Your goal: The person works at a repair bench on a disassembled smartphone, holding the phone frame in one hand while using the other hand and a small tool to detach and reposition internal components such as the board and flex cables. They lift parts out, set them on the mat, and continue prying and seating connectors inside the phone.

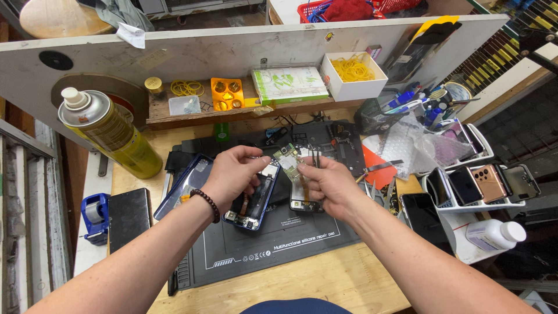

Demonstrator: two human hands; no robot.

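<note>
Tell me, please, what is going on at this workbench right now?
A person is working over a dark silicone repair mat on a wooden bench. The left hand and the right hand together hold a small green circuit board up between the fingertips; the right hand also grips tweezers. Beneath the hands lie two opened phones, a blue-framed one and another, with their insides exposed. A yellow spray can stands to the left, and a white rack of phones sits to the right.

Your yellow spray can (pixel 113 135) (its label olive) stands far left. A flat green-and-white box (pixel 289 85) lies on the shelf beside a white carton of rubber bands (pixel 353 75). Dark-screened phones (pixel 485 183) fill the right rack.
</note>
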